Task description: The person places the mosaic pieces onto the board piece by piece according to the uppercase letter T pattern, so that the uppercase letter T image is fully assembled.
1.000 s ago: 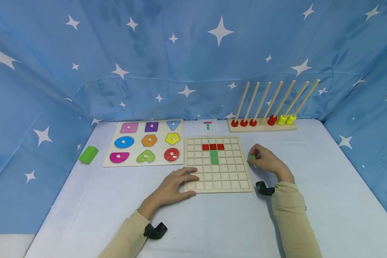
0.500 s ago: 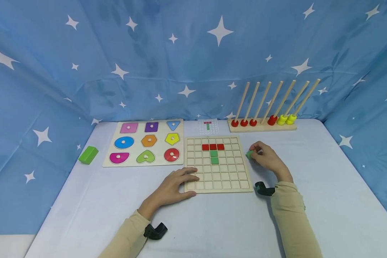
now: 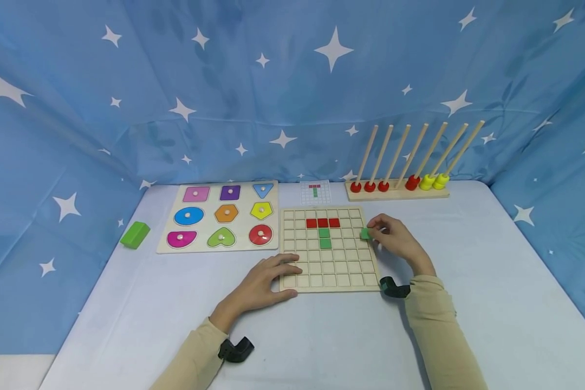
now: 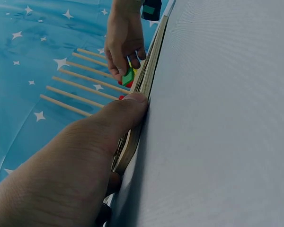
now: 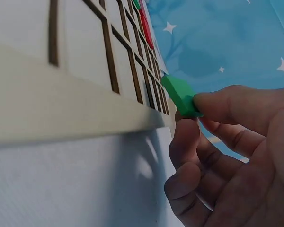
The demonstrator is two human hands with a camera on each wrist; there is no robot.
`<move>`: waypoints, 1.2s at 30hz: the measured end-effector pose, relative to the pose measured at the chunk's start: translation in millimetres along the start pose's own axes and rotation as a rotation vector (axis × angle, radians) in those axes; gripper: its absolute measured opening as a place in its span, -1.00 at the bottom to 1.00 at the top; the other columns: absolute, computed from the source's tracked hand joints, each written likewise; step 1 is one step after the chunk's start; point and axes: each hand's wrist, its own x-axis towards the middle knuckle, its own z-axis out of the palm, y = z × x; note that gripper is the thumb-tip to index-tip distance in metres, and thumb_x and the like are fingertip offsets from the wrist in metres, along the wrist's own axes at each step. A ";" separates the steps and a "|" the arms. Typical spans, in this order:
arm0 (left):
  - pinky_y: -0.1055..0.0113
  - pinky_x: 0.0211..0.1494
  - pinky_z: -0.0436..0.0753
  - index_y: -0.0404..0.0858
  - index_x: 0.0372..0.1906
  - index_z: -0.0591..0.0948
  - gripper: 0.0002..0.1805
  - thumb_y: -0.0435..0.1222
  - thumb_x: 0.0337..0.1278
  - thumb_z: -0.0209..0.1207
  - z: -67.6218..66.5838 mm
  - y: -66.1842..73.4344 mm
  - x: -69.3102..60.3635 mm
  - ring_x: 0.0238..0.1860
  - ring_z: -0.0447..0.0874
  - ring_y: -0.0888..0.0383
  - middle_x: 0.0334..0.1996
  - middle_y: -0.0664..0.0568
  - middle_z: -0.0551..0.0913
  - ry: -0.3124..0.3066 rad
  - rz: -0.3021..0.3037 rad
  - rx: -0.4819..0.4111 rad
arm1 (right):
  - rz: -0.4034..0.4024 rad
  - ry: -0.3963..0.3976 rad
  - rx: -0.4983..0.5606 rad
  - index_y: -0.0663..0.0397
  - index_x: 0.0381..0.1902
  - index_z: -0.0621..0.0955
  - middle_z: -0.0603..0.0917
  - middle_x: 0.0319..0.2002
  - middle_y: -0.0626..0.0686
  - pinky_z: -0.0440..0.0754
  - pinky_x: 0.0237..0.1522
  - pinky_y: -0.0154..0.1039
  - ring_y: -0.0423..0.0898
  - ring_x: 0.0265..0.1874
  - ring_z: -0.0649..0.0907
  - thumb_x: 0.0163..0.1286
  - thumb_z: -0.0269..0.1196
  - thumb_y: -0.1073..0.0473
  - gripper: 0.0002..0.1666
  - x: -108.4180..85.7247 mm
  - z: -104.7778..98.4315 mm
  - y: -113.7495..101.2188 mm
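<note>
A wooden grid board lies on the table. Three red tiles form a row in it, with two green tiles in a column below the middle one. My left hand rests on the board's left edge, fingers spread over the near-left squares and thumb at the front corner. Between thumb and fingers, my right hand pinches a green square tile above the board's right edge. In the right wrist view the tile is tilted and apart from the grid.
Behind the board lies a small pattern card. A shape puzzle is at the left, and a green block lies farther left near the table edge. A peg stand with red and yellow beads stands at the back right.
My right hand has moved left with the green tile, from beside the board to over its right edge. The left hand stays in place.
</note>
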 end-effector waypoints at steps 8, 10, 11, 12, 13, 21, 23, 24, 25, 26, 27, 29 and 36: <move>0.08 0.27 0.40 0.16 0.11 0.55 -0.51 0.07 0.01 0.28 -0.6 1.2 -0.1 0.30 0.35 0.21 0.31 0.29 0.35 -0.005 -0.007 -0.004 | -0.039 -0.031 0.020 0.24 -0.03 0.49 0.57 -0.20 0.24 0.55 -0.37 -0.23 -0.03 -0.39 0.59 0.39 0.12 0.19 -0.72 -1.8 5.3 -8.0; 0.08 0.27 0.40 0.15 0.11 0.56 -0.51 0.07 0.01 0.29 -0.5 1.1 -0.2 0.30 0.35 0.21 0.31 0.29 0.36 -0.008 -0.009 -0.007 | -0.044 -0.034 0.014 0.24 -0.03 0.50 0.58 -0.20 0.24 0.55 -0.36 -0.22 -0.03 -0.39 0.59 0.39 0.12 0.19 -0.73 -1.9 6.4 -9.0; 0.09 0.27 0.40 0.15 0.11 0.56 -0.51 0.07 0.01 0.29 -0.6 1.0 -0.2 0.30 0.35 0.22 0.31 0.28 0.36 -0.009 -0.010 -0.007 | -0.046 -0.033 0.007 0.23 -0.04 0.50 0.58 -0.20 0.23 0.55 -0.36 -0.22 -0.04 -0.38 0.58 0.39 0.12 0.18 -0.73 -1.8 6.9 -9.5; 0.08 0.27 0.40 0.15 0.11 0.56 -0.51 0.07 0.01 0.29 -0.6 0.9 -0.2 0.30 0.35 0.22 0.31 0.28 0.36 -0.009 -0.010 -0.011 | -0.049 -0.032 0.001 0.22 -0.04 0.51 0.59 -0.20 0.23 0.56 -0.35 -0.22 -0.04 -0.38 0.58 0.39 0.12 0.18 -0.74 -1.6 7.6 -9.9; 0.08 0.27 0.40 0.15 0.11 0.56 -0.51 0.07 0.01 0.29 -0.7 0.8 -0.2 0.30 0.35 0.22 0.31 0.28 0.36 -0.008 -0.008 -0.012 | -0.053 -0.031 -0.004 0.21 -0.05 0.51 0.59 -0.20 0.22 0.55 -0.35 -0.22 -0.04 -0.38 0.57 0.39 0.12 0.18 -0.75 -1.4 8.4 -10.6; 0.09 0.25 0.41 0.16 0.11 0.55 -0.51 0.07 0.01 0.28 0.2 -1.1 0.3 0.29 0.35 0.22 0.31 0.26 0.37 0.001 0.006 -0.012 | -0.097 -0.025 -0.054 0.16 -0.09 0.55 0.60 -0.20 0.16 0.50 -0.29 -0.23 -0.04 -0.32 0.54 0.37 0.14 0.19 -0.79 1.4 13.2 -10.8; 0.08 0.24 0.41 0.16 0.12 0.55 -0.51 0.07 0.02 0.28 -0.1 -0.9 0.3 0.29 0.36 0.21 0.31 0.25 0.37 0.004 0.009 -0.007 | -0.105 -0.029 -0.050 0.15 -0.09 0.55 0.61 -0.20 0.16 0.50 -0.29 -0.24 -0.04 -0.32 0.54 0.37 0.14 0.19 -0.79 1.6 14.1 -11.9; 0.08 0.24 0.41 0.16 0.12 0.55 -0.52 0.07 0.02 0.28 -0.3 -0.7 0.2 0.29 0.36 0.21 0.31 0.24 0.37 0.005 0.009 -0.007 | -0.108 -0.031 -0.052 0.15 -0.09 0.55 0.61 -0.21 0.16 0.50 -0.30 -0.24 -0.05 -0.33 0.54 0.37 0.15 0.19 -0.79 1.8 14.6 -12.6; 0.08 0.25 0.41 0.16 0.12 0.55 -0.52 0.07 0.02 0.28 -0.6 -0.4 0.2 0.29 0.36 0.20 0.31 0.24 0.37 0.003 0.007 -0.007 | -0.109 -0.034 -0.049 0.14 -0.09 0.56 0.61 -0.21 0.16 0.50 -0.32 -0.25 -0.05 -0.34 0.54 0.37 0.15 0.18 -0.79 2.0 15.3 -13.2; 0.08 0.25 0.41 0.15 0.12 0.55 -0.51 0.07 0.02 0.28 -0.7 -0.1 0.1 0.29 0.36 0.20 0.31 0.24 0.37 0.002 0.006 -0.008 | -0.110 -0.038 -0.049 0.14 -0.09 0.56 0.61 -0.21 0.16 0.50 -0.33 -0.25 -0.05 -0.35 0.53 0.37 0.15 0.18 -0.79 2.0 16.0 -14.2; 0.08 0.25 0.41 0.15 0.12 0.55 -0.51 0.06 0.02 0.28 -0.8 0.0 0.0 0.30 0.36 0.21 0.31 0.24 0.37 0.000 0.003 -0.008 | -0.112 -0.041 -0.049 0.14 -0.10 0.56 0.62 -0.21 0.16 0.50 -0.34 -0.25 -0.06 -0.36 0.53 0.37 0.15 0.18 -0.79 2.0 16.9 -15.1; 0.08 0.25 0.41 0.15 0.12 0.55 -0.51 0.06 0.02 0.29 -0.8 0.2 -0.1 0.30 0.35 0.21 0.31 0.25 0.37 -0.003 0.000 -0.012 | -0.115 -0.048 -0.049 0.14 -0.10 0.56 0.62 -0.22 0.15 0.50 -0.36 -0.26 -0.06 -0.38 0.52 0.37 0.15 0.18 -0.80 2.1 18.7 -16.4; 0.07 0.26 0.40 0.16 0.11 0.55 -0.52 0.06 0.02 0.29 -0.2 -0.4 0.2 0.30 0.35 0.22 0.31 0.26 0.36 -0.007 -0.004 -0.021 | -0.132 -0.074 -0.045 0.14 -0.11 0.57 0.63 -0.23 0.13 0.49 -0.29 -0.22 -0.07 -0.35 0.54 0.36 0.16 0.18 -0.80 1.5 23.5 -20.7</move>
